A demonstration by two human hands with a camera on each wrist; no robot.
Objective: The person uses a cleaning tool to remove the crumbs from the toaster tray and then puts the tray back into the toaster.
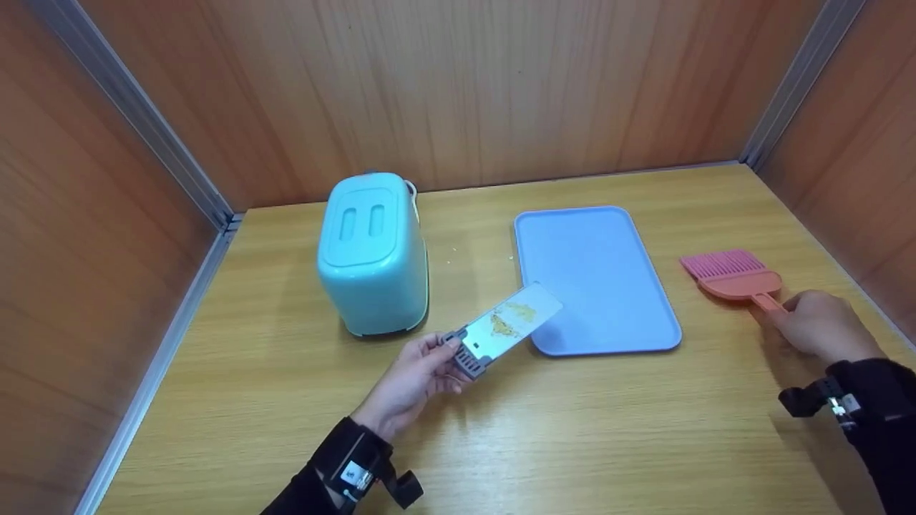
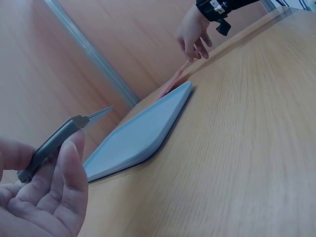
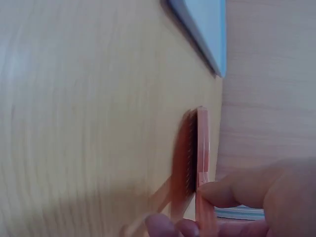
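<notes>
Crumb tray [image 1: 509,327], the flat white plate with a grey grip end and yellowish crumbs stuck along its middle, sits in your left hand [image 1: 413,383], pinched by that grey end and held tilted above the table, its far end just over the near left corner of the blue tray [image 1: 608,286]. Only part of it overhangs the blue tray, so crumbs that slide off the lower stretch will likely land on the wooden table [image 1: 501,443] instead; a few specks already lie between the teal toaster [image 1: 372,252] at far left and the blue tray. Your grip is a light fingertip pinch, so a firm push could twist the plate loose. Off to the right, your right hand [image 1: 816,325] curls around the handle of the pink brush [image 1: 730,275], which lies on the table. The right wrist view is blurred, so I judge that grasp may not be settled, and a hurried lift could flick the brush away.
</notes>
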